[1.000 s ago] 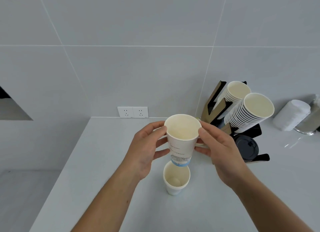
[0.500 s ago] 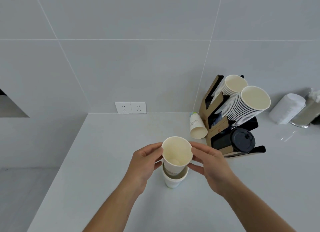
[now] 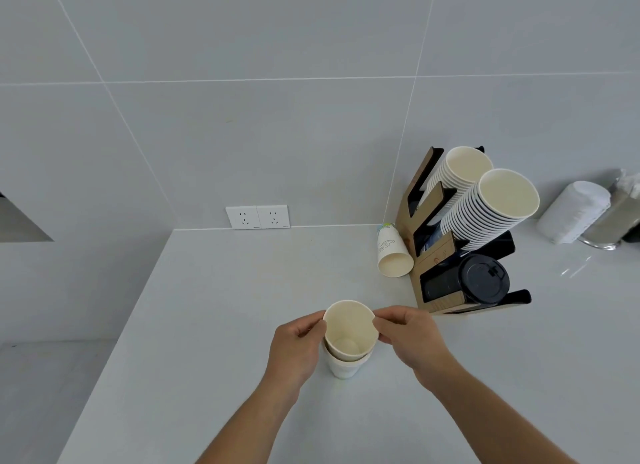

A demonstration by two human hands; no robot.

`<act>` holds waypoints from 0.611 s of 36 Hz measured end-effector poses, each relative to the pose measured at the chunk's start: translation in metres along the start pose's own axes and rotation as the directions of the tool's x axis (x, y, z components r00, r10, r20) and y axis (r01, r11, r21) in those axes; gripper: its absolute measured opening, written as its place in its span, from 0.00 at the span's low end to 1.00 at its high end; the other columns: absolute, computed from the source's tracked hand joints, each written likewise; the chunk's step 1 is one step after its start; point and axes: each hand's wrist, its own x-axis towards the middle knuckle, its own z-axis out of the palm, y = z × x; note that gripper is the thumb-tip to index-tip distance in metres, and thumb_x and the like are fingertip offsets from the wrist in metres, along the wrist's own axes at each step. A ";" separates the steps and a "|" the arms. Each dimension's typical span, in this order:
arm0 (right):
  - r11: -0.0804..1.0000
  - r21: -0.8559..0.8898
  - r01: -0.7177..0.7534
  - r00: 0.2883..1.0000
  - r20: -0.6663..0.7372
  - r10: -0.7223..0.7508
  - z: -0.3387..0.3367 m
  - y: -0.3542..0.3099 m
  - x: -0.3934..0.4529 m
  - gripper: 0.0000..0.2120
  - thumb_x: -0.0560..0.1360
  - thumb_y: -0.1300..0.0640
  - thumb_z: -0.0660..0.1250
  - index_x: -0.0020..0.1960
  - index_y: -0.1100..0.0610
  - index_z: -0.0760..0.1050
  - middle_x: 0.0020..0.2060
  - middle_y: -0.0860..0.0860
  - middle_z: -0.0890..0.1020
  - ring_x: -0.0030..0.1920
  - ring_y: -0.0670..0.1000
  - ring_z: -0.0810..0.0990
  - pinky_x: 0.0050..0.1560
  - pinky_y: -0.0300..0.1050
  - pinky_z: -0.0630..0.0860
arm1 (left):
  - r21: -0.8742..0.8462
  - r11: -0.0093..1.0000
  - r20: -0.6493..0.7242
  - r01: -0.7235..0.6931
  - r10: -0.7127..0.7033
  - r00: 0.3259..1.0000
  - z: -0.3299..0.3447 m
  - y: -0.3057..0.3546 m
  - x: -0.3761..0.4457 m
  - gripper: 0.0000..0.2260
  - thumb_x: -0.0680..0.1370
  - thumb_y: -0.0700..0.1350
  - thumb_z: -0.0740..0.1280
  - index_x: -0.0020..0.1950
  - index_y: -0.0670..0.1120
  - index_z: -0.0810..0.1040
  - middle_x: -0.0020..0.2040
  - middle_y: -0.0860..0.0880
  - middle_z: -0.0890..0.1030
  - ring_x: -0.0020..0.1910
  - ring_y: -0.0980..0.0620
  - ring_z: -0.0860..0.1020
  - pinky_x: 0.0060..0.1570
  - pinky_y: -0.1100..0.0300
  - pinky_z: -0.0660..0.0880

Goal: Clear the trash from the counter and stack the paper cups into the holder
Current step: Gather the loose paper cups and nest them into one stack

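Note:
A white paper cup [image 3: 349, 328] sits nested deep inside a second paper cup [image 3: 344, 368] standing on the grey counter [image 3: 207, 325]. My left hand [image 3: 298, 349] pinches the upper cup's left rim and my right hand [image 3: 412, 339] pinches its right rim. A third paper cup [image 3: 393, 256] lies on its side against the cup holder [image 3: 436, 256], a brown and black rack at the back right. The holder carries two slanted stacks of paper cups [image 3: 491, 207] and a row of black lids [image 3: 483, 283].
A wrapped white roll [image 3: 573, 211] and a shiny metal container [image 3: 613, 221] stand right of the holder. A double wall socket [image 3: 258, 217] is on the tiled wall behind. The counter's left edge drops off along a diagonal.
Both hands lowered the held cup from chest height down into the cup standing on the counter. The cup lying by the holder came into sight as the hands dropped.

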 end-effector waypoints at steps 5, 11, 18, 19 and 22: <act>0.998 -0.056 0.011 1.000 -0.008 -0.011 0.002 0.008 0.006 0.08 0.73 0.62 0.69 0.43 0.51 0.85 0.42 0.49 0.87 0.49 0.52 0.84 0.57 0.49 0.81 | 0.039 0.999 0.034 0.002 -0.003 0.999 0.002 -0.009 0.005 0.17 0.79 0.41 0.65 0.43 0.62 0.86 0.47 0.61 0.87 0.54 0.58 0.82 0.58 0.58 0.77; 0.998 0.063 0.030 0.998 0.044 -0.033 0.007 0.016 0.010 0.11 0.75 0.66 0.67 0.47 0.53 0.85 0.45 0.50 0.88 0.51 0.55 0.84 0.58 0.50 0.81 | 0.007 0.999 0.052 -0.033 0.033 0.998 0.000 -0.020 0.012 0.13 0.80 0.40 0.65 0.53 0.55 0.86 0.51 0.55 0.87 0.56 0.53 0.83 0.63 0.49 0.77; 0.994 0.102 0.050 0.994 0.089 -0.059 0.004 0.023 0.011 0.13 0.76 0.67 0.65 0.49 0.53 0.85 0.46 0.50 0.88 0.53 0.54 0.84 0.59 0.49 0.80 | -0.037 0.999 0.068 -0.011 0.014 0.998 -0.001 -0.021 0.011 0.14 0.79 0.37 0.65 0.53 0.52 0.86 0.51 0.55 0.87 0.53 0.56 0.84 0.59 0.55 0.79; 0.994 0.092 0.054 0.994 0.090 -0.062 0.004 0.024 0.011 0.13 0.76 0.66 0.65 0.49 0.53 0.85 0.46 0.49 0.88 0.53 0.54 0.84 0.59 0.49 0.80 | -0.037 0.999 0.070 -0.006 0.008 0.998 -0.002 -0.021 0.011 0.14 0.79 0.36 0.65 0.52 0.51 0.86 0.51 0.55 0.87 0.53 0.56 0.84 0.59 0.55 0.79; 0.996 0.064 0.056 0.994 0.094 -0.062 0.005 0.023 0.013 0.13 0.76 0.66 0.65 0.48 0.51 0.85 0.46 0.48 0.88 0.52 0.52 0.84 0.60 0.50 0.80 | -0.030 0.999 0.073 0.013 -0.011 0.997 -0.005 -0.020 0.014 0.13 0.78 0.35 0.65 0.53 0.48 0.86 0.51 0.52 0.87 0.54 0.53 0.84 0.59 0.54 0.79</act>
